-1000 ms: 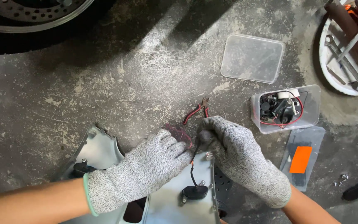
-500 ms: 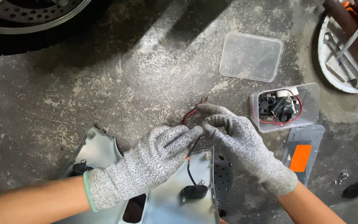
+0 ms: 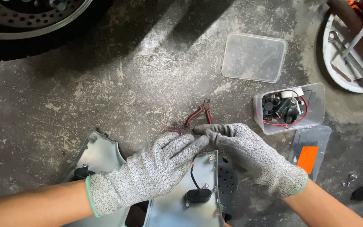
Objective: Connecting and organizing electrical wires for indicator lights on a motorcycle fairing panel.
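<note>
Head view: our gloved left hand [image 3: 148, 172] and right hand [image 3: 253, 157] meet fingertips, both grips pinched on thin red wire [image 3: 171, 129] over silver panel [image 3: 177, 201]; red-handled pliers [image 3: 199, 112] just beyond on floor.

Pliers [image 3: 199, 112] lie just beyond the two hands; right of them a parts tub [image 3: 290, 107], behind it a lid [image 3: 253, 57].

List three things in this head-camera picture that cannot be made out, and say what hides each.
- Head view: the wire ends, hidden between left hand and right hand fingertips.
- The silver panel, cut off by the bottom edge.
- The wheel, cut off by the top edge.
</note>
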